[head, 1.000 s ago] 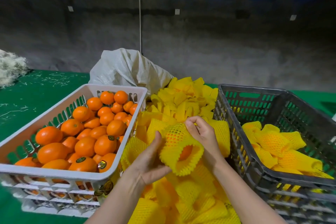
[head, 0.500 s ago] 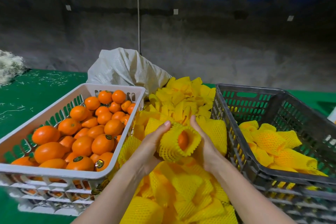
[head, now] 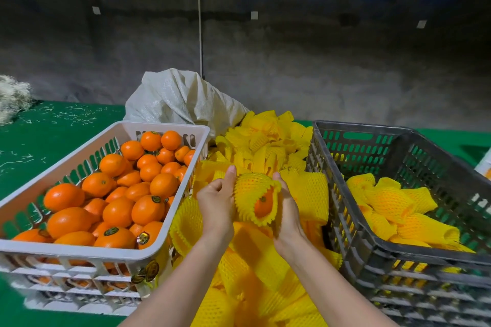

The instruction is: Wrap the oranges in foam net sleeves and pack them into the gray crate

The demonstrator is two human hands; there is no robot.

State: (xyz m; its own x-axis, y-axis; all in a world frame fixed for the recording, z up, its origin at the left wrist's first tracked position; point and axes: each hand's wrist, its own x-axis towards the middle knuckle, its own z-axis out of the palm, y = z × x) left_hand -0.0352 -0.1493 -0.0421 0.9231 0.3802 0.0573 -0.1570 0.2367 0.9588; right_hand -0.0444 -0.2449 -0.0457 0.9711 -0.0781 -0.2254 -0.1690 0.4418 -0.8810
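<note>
The orange sits inside a yellow foam sleeve, held in the air just above the pile of spare sleeves, with only a strip of peel showing through the frilled open end that faces the person. The left hand grips the sleeve from one side, fingers curled against the net and one fingertip up on its crown. The right hand cups the opposite side, its fingers wrapped behind and mostly hidden. Holding it from both sides likely lets the net be drawn evenly over the fruit, so the wrapping looks nearly done and the packing not yet. Left of the pile stands a white crate, touching it and heaped with bare oranges. Right of the pile is the gray crate, with a few wrapped oranges low inside. Its tall near wall rises beside the right hand, so the fruit would have to be lifted over the rim. Behind the pile slumps a white sack. Everything rests on a green counter.
</note>
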